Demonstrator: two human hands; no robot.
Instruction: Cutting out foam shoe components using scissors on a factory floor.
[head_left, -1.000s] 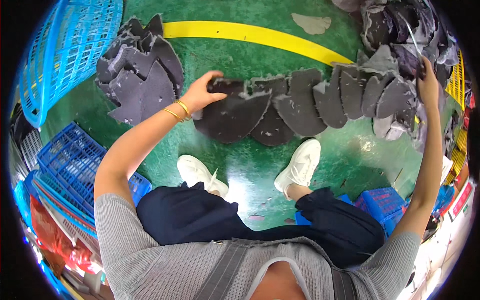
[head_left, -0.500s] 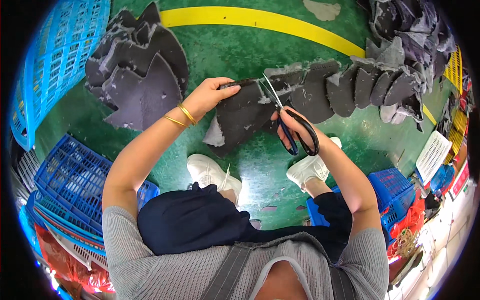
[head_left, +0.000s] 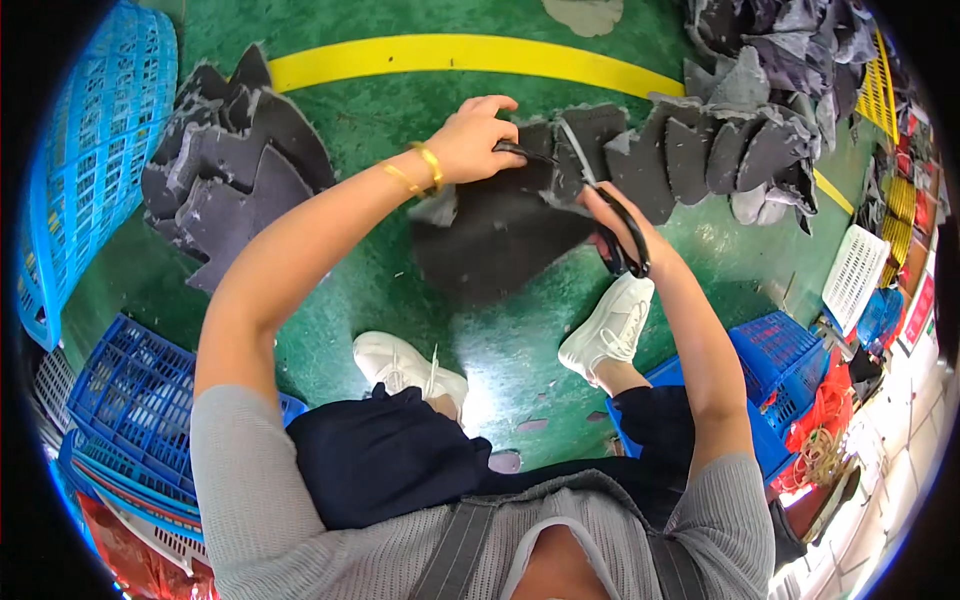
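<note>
- Dark fabric piece [head_left: 500, 245] was between and below the two hands, above the green floor [head_left: 350, 280]; blur smeared its lower outline, so contact with the floor could not be told. Half a second earlier, that outline was sharper.
- Left hand [head_left: 478, 145] had its grip closed on the piece's upper edge, where a dark strip by the fingertips was hard to make out. It had come nearer the row beyond.
- Right hand [head_left: 655, 245] had its grip wrapped round the handles of the scissors [head_left: 578, 150], which partly hid its fingers. Two parted blades had shown before; now only one could be made out.
- Row of overlapping pieces [head_left: 690, 160] stretched rightward on the floor, its left end partly covered by the held piece.
- Left pile [head_left: 265, 195] stood well apart from the row; the right heap [head_left: 745, 80] was cut off by the upper edge.
- Pale scrap [head_left: 585, 14] was cut off too, though whole a second earlier.
</note>
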